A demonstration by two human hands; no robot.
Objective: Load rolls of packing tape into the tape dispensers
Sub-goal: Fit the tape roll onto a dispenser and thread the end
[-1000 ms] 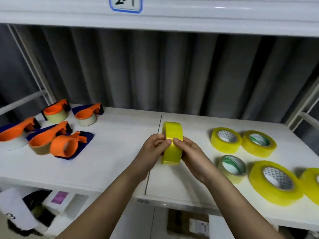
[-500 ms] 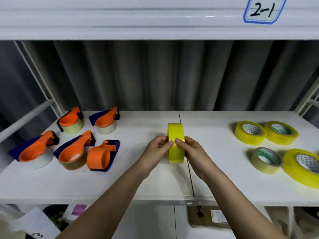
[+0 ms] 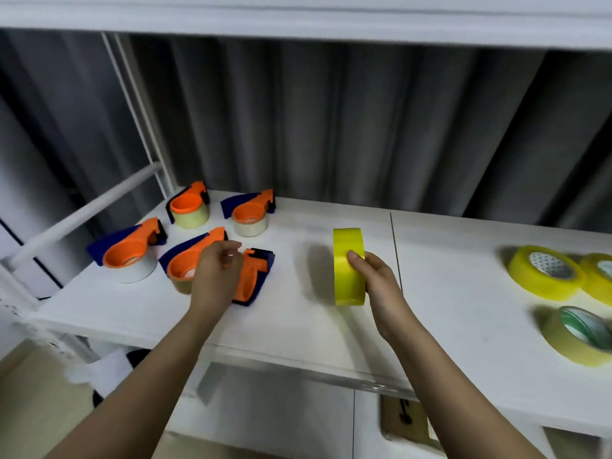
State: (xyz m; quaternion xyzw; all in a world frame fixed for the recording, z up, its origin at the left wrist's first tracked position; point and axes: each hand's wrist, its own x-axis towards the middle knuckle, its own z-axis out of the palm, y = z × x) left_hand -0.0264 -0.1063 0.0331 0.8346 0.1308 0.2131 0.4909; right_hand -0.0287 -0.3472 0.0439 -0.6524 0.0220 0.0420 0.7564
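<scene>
1. Bright yellow roll of packing tape [image 3: 347, 266]: stands on edge near the middle of the white counter [image 3: 298, 319], its lower rim at the surface, its outer band towards the camera.
2. Right hand [image 3: 377, 276]: grasps the yellow roll from its right side, thumb laid across the band; the other fingers are hidden behind the roll.
3. Left hand [image 3: 215, 273]: reaches over the cluster of dispensers at the left, fingers curled loosely above the empty one; whether it touches or grips the dispenser cannot be told.
4. Empty orange and dark blue plastic tape dispenser [image 3: 255, 276]: lies on its side on the counter, just right of the left hand, well apart from the yellow roll.
5. Four orange and blue dispensers loaded with pale tape: back left [image 3: 188, 207], back right [image 3: 250, 217], front left [image 3: 127, 256], and front middle [image 3: 180, 270], the last partly covered by the left hand.
6. Translucent yellow tape rolls lying flat at the right end of the counter: one with a white printed core [image 3: 544, 273], one cut off by the frame edge just beside it [image 3: 599, 276], one with a green printed core nearer the front [image 3: 579, 336].
7. Grey pleated curtain [image 3: 331, 127]: hangs behind the counter.
8. White shelf board [image 3: 298, 18]: runs overhead.
</scene>
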